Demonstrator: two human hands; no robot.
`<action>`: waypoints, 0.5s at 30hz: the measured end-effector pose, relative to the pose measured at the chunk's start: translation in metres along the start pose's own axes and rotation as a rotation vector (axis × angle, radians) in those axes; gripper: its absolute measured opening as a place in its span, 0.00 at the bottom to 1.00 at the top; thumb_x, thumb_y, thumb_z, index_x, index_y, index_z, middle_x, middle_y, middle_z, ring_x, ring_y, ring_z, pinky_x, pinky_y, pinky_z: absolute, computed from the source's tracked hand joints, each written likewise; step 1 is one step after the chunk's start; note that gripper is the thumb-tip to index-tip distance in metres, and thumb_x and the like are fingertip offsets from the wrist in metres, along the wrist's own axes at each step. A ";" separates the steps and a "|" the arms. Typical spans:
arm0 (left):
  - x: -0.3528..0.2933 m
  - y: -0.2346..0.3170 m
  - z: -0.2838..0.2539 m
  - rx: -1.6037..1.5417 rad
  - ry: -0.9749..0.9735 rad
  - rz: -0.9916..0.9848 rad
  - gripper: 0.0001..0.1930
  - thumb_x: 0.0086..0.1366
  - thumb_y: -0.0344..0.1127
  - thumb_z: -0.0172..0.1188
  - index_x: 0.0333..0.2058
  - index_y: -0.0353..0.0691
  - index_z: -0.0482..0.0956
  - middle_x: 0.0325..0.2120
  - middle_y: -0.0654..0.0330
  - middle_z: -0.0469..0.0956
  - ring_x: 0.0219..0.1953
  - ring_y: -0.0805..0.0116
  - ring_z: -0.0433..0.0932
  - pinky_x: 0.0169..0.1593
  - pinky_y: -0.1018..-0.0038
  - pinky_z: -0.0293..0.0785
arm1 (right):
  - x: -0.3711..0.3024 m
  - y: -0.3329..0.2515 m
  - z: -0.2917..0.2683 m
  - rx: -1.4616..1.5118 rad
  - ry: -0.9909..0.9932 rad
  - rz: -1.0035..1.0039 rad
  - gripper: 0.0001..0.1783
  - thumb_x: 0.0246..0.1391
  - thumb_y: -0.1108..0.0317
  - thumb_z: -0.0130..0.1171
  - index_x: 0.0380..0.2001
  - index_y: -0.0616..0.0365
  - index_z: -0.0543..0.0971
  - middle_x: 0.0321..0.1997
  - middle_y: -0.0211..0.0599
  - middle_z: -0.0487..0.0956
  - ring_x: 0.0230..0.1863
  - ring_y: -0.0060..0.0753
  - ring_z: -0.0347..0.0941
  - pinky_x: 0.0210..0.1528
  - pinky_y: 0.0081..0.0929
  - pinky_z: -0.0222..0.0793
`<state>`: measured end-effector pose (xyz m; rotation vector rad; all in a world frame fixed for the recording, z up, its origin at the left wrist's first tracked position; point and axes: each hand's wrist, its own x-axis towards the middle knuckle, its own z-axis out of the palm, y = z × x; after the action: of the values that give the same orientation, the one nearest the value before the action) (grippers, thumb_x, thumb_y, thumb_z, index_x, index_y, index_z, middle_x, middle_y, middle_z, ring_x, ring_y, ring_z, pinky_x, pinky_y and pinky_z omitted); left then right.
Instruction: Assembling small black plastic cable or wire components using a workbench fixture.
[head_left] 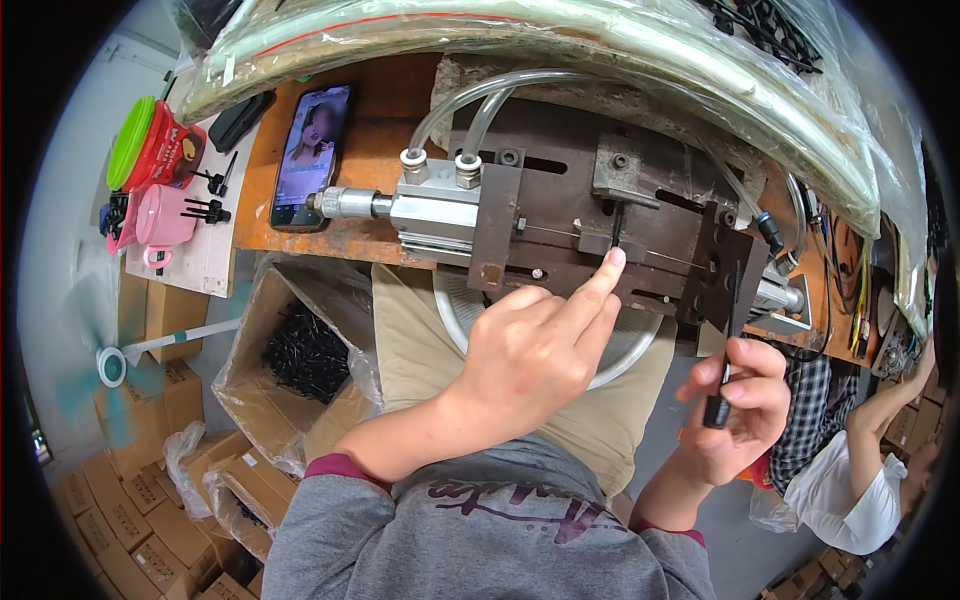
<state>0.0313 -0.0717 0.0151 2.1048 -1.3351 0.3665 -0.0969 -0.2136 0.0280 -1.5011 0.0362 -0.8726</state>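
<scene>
The right hand [742, 420] has its fingers clamped on a slim black rod with a thicker lower end [716, 410], its long axis roughly twelve-to-six. Toward eleven o'clock, a thin black stem [618, 222] lies twelve-to-six on the dark brown metal fixture [560, 187]. The left hand [530, 345] is nearer, index fingertip at the stem's six-o'clock end; thumb hidden, grip unclear.

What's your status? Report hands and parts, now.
Left hand: index fingertip at black pin in metal fixture. Right hand: gripping black rod. Clear hose arching behind, apart from both hands.
</scene>
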 end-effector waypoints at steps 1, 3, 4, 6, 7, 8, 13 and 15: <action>0.001 0.000 -0.001 0.003 -0.003 -0.001 0.07 0.48 0.26 0.65 0.28 0.35 0.81 0.44 0.57 0.80 0.16 0.76 0.71 0.22 0.81 0.66 | 0.001 0.001 0.003 -0.123 -0.018 -0.037 0.22 0.36 0.65 0.75 0.32 0.65 0.76 0.48 0.53 0.70 0.34 0.39 0.78 0.32 0.25 0.80; 0.002 0.000 -0.002 0.001 -0.011 -0.006 0.07 0.48 0.27 0.65 0.29 0.35 0.81 0.45 0.57 0.80 0.15 0.77 0.70 0.22 0.81 0.65 | 0.004 -0.003 0.008 -0.250 -0.042 -0.045 0.21 0.33 0.64 0.76 0.30 0.63 0.78 0.48 0.51 0.71 0.35 0.36 0.78 0.35 0.24 0.79; 0.003 0.000 -0.003 -0.002 -0.014 -0.007 0.07 0.48 0.27 0.64 0.29 0.35 0.81 0.45 0.57 0.80 0.15 0.77 0.70 0.22 0.81 0.65 | 0.004 -0.003 0.008 -0.284 -0.070 -0.053 0.21 0.33 0.64 0.76 0.30 0.62 0.78 0.48 0.51 0.71 0.35 0.36 0.78 0.35 0.24 0.79; 0.003 0.001 -0.005 -0.009 -0.024 -0.010 0.07 0.49 0.27 0.64 0.30 0.35 0.81 0.45 0.57 0.79 0.14 0.77 0.69 0.22 0.81 0.65 | 0.004 -0.004 0.010 -0.337 -0.096 -0.055 0.20 0.33 0.66 0.76 0.30 0.62 0.78 0.47 0.50 0.72 0.35 0.37 0.79 0.37 0.26 0.79; 0.003 0.001 -0.005 -0.012 -0.021 -0.011 0.07 0.49 0.27 0.64 0.30 0.35 0.81 0.46 0.57 0.79 0.14 0.77 0.69 0.22 0.81 0.65 | 0.004 -0.004 0.011 -0.363 -0.094 -0.064 0.20 0.33 0.66 0.76 0.30 0.62 0.78 0.47 0.50 0.72 0.35 0.37 0.79 0.37 0.27 0.79; 0.002 0.001 -0.005 -0.015 -0.017 -0.012 0.07 0.50 0.27 0.63 0.30 0.35 0.81 0.46 0.56 0.79 0.14 0.77 0.69 0.22 0.81 0.65 | 0.004 -0.004 0.011 -0.389 -0.093 -0.073 0.20 0.33 0.66 0.76 0.30 0.62 0.78 0.47 0.50 0.72 0.34 0.38 0.79 0.37 0.27 0.79; 0.002 -0.001 -0.007 -0.029 -0.040 -0.005 0.07 0.51 0.27 0.62 0.31 0.34 0.81 0.46 0.54 0.79 0.14 0.77 0.68 0.21 0.80 0.64 | 0.004 -0.006 0.015 -0.532 -0.102 -0.113 0.20 0.34 0.69 0.75 0.31 0.64 0.78 0.47 0.52 0.74 0.37 0.41 0.80 0.36 0.29 0.80; 0.001 -0.003 -0.005 -0.046 -0.016 0.000 0.07 0.52 0.28 0.62 0.31 0.34 0.81 0.46 0.55 0.79 0.14 0.77 0.68 0.21 0.80 0.63 | 0.004 -0.005 0.017 -0.558 -0.098 -0.131 0.19 0.34 0.71 0.74 0.31 0.64 0.78 0.47 0.53 0.75 0.40 0.44 0.79 0.36 0.29 0.80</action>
<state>0.0349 -0.0684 0.0178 2.0740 -1.3402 0.3158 -0.0872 -0.2012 0.0361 -2.0845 0.1181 -0.9376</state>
